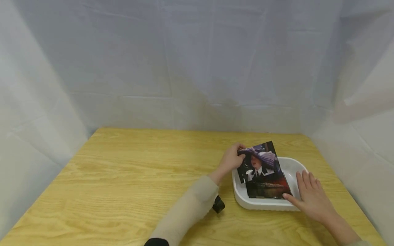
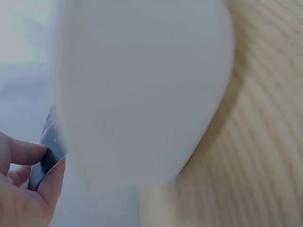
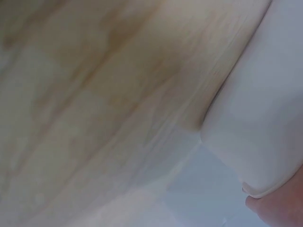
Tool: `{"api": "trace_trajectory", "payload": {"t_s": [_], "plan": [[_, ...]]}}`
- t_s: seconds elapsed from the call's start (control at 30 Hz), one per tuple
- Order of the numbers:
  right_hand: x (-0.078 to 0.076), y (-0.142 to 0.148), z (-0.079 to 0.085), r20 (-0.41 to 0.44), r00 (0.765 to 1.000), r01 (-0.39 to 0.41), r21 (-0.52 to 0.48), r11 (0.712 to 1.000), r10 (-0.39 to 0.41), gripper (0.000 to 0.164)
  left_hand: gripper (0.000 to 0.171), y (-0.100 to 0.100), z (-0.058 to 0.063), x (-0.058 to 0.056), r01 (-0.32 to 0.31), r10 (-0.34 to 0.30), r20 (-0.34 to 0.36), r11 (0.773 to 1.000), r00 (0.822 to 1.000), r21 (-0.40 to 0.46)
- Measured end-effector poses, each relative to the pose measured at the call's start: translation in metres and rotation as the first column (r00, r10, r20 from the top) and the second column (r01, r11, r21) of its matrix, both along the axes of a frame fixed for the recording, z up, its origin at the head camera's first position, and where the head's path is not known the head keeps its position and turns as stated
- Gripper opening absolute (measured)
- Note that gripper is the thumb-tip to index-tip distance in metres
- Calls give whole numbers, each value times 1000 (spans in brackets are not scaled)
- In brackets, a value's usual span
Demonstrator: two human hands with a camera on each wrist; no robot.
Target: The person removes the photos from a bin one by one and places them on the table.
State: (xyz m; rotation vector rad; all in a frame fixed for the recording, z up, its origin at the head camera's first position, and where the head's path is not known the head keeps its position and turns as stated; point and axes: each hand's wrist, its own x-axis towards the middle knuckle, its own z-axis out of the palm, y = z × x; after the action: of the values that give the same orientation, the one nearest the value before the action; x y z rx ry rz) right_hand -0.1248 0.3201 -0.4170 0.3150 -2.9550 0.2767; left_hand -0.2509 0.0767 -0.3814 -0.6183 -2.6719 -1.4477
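Observation:
Over the white tray [image 1: 293,167], at the right of the table in the head view, my left hand [image 1: 230,159] pinches the left edge of a glossy picture print [image 1: 264,160] with purple and black in it. Below it is a darker print [image 1: 269,188] with a red glow, partly covered by the first; whether the two are joined I cannot tell. My right hand [image 1: 314,200] rests on the tray's right rim, fingers extended, its thumb at the dark print's lower right corner. In the left wrist view, the tray's outer wall [image 2: 147,94] hides most of the pinched print [image 2: 53,144].
The tray stands on a wood-grain table [image 1: 138,177]. White sheeting [image 1: 191,68] hangs behind the table and along both sides. A small black device [image 1: 219,205] sits by the left sleeve, just left of the tray.

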Motion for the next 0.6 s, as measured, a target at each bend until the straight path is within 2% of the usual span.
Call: {"api": "trace_trajectory", "payload": {"t_s": [0.07, 0.1, 0.13, 0.17, 0.23, 0.3, 0.33, 0.37, 0.4, 0.43, 0.5, 0.53, 0.6], "plan": [[1, 0, 1, 0, 1000, 3, -1, 1000, -3, 90, 22, -8, 1, -4, -50, 45, 51, 994, 998, 94], [1, 1, 1, 0, 1000, 3, 1, 1000, -3, 90, 20, -12, -10, -15, -57, 48, 63, 985, 997, 161], [1, 0, 1, 0, 1000, 3, 5, 1000, -3, 90, 21, -17, -17, -23, -73, 49, 113, 974, 992, 214], [0, 0, 1, -3, 1000, 2, 8, 1000, -2, 90, 21, -22, -32, -36, -77, 42, 130, 958, 991, 278], [-1, 0, 1, -4, 1000, -3, 10, 1000, 3, 89, 22, -32, -58, -60, -100, 22, 206, 922, 978, 374], [-2, -2, 0, -12, 1000, -9, 10, 1000, 9, 89, 23, -49, -92, -88, -82, -48, 245, 866, 968, 494], [-3, -3, -1, -16, 1000, -11, 10, 1000, 11, 89, 24, -59, -97, -92, -113, -58, 304, 849, 951, 516], [-3, -4, -1, -20, 1000, -12, 9, 1000, 12, 89, 25, -69, -102, -95, -126, -69, 327, 833, 943, 538], [-3, -5, -2, -21, 1000, -12, 6, 1000, 12, 89, 26, -80, -103, -94, -149, -83, 371, 819, 925, 554], [-3, -6, -2, -24, 1000, -11, 4, 1000, 11, 89, 26, -91, -109, -96, -141, -110, 372, 799, 922, 585], [-3, -6, -3, -28, 1000, -5, 7, 1000, 5, 90, 30, -112, -108, -88, -161, -133, 417, 785, 899, 598], [-3, -6, -3, -27, 1000, -1, 8, 1000, 1, 90, 33, -120, -105, -83, -188, -130, 454, 786, 881, 589], [-2, -6, -3, -21, 1000, 5, 7, 1000, -5, 90, 37, -132, -107, -79, -194, -140, 477, 788, 868, 585]]}}
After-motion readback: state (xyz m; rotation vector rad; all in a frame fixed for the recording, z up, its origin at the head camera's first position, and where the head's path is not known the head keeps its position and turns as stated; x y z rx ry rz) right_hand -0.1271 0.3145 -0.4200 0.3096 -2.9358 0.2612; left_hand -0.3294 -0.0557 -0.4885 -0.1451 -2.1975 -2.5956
